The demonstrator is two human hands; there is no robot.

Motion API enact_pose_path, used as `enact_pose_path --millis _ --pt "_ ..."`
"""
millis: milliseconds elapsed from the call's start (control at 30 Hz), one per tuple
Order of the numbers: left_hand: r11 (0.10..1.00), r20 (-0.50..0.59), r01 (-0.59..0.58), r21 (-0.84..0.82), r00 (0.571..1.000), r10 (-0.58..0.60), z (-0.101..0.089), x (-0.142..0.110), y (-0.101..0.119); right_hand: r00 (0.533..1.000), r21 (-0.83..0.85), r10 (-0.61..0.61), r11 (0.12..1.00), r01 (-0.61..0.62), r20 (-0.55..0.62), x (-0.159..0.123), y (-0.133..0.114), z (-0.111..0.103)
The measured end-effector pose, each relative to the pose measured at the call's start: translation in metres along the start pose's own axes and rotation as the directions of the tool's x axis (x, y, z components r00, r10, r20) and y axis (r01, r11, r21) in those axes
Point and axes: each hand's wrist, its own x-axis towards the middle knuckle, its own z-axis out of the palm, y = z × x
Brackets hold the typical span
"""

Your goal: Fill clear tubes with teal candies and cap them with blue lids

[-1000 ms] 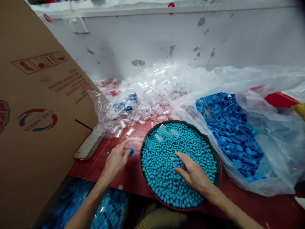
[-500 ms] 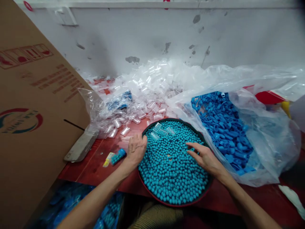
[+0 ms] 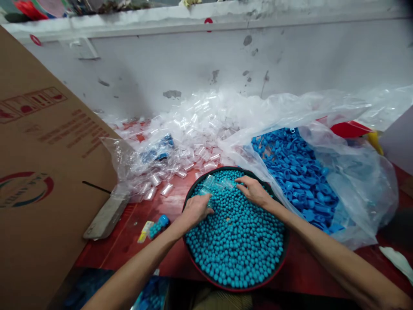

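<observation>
Left hand (image 3: 195, 211): palm down on the teal balls at the tray's left-centre, fingers loosely curled toward the clear tubes; tips at or just under one tube. Can't tell if it's actually pinched.
Right hand (image 3: 254, 191): upper centre of frame, over the tray's far edge, fingers bent down onto the balls just right of the tubes. Grip: can't tell, fingertips hidden among the balls.
Clear tubes (image 3: 217, 186): small cluster of see-through plastic tubes lying flat on the balls at the tray's far-left part, between the two hands. Long axes roughly left-right w/ a slight tilt; which end is open can't be made out.
Teal balls (image 3: 238, 241): fill the tray nearly to the rim, one small bare spot near the middle.
Round tray (image 3: 284, 262): dark w/ a red rim, centre-bottom of frame, on the red table (image 3: 122, 241).
Filled tube (image 3: 156, 226): lies on the table left of the tray, blue cap at the upper right, long axis diagonal; a yellow-white scrap touches its lower-left end.
Tube heap (image 3: 200, 125): loose clear tubes piled against the white wall, upper centre.
Cap bag (image 3: 297, 172): clear plastic bag of blue caps, right of the tray, touching its rim.
Cardboard box (image 3: 41, 172): fills the left of the frame, leaning, red print on it.
</observation>
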Motion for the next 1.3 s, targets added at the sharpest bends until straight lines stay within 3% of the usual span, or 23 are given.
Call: enact_pose_path --millis 167,300,433,533,600,667,733,800,900,1000,1067,1200,1300 --pt "0.996 -0.033 0.085 0.030 0.996 -0.084 0.009 -0.006 0.007 0.992 -0.038 0.091 0.995 -0.088 0.083 0.034 -0.016 0.019" --pt "0.997 -0.176 0.071 0.027 0.982 -0.066 0.015 -0.019 0.021 0.989 0.048 0.130 0.990 -0.134 0.075 0.034 -0.014 0.023" --pt "0.994 -0.366 -0.098 -0.044 0.928 0.075 0.016 -0.023 0.032 0.966 0.219 0.189 0.949 -0.226 0.176 0.023 -0.011 0.014" --pt "0.958 -0.443 -0.262 -0.112 0.877 0.188 0.012 -0.022 0.037 0.935 0.346 0.194 0.891 -0.294 0.297 0.012 -0.013 0.010" --pt "0.935 -0.470 -0.326 -0.141 0.853 0.226 0.009 -0.023 0.040 0.903 0.507 0.178 0.778 -0.373 0.391 0.005 -0.016 0.011" --pt "0.924 -0.503 -0.354 -0.143 0.830 0.240 0.008 -0.024 0.042 0.849 0.673 0.123 0.557 -0.487 0.514 -0.003 -0.019 0.015" --pt "0.910 -0.515 -0.384 -0.155 0.818 0.257 0.009 -0.024 0.043 0.792 0.734 0.031 0.353 -0.580 0.610 -0.011 -0.022 0.021" --pt "0.883 -0.497 -0.421 -0.210 0.823 0.274 0.013 -0.023 0.044 0.771 0.737 -0.021 0.309 -0.601 0.637 -0.018 -0.027 0.028" --pt "0.830 -0.458 -0.447 -0.335 0.847 0.271 0.019 -0.024 0.045 0.779 0.717 -0.023 0.407 -0.565 0.627 -0.028 -0.033 0.035" --pt "0.836 -0.416 -0.370 -0.405 0.889 0.192 0.023 -0.029 0.050 0.796 0.470 0.062 0.778 -0.416 0.602 -0.034 -0.039 0.037" --pt "0.858 -0.367 -0.293 -0.423 0.921 0.133 0.025 -0.035 0.052 0.830 0.231 0.114 0.932 -0.280 0.547 -0.034 -0.043 0.037" --pt "0.879 -0.248 -0.111 -0.463 0.969 -0.008 0.026 -0.044 0.052 0.923 0.019 0.169 0.982 -0.187 0.345 -0.010 -0.049 0.036" --pt "0.896 -0.163 0.006 -0.443 0.983 -0.088 0.026 -0.047 0.047 0.960 -0.067 0.176 0.984 -0.165 0.217 0.021 -0.050 0.041"
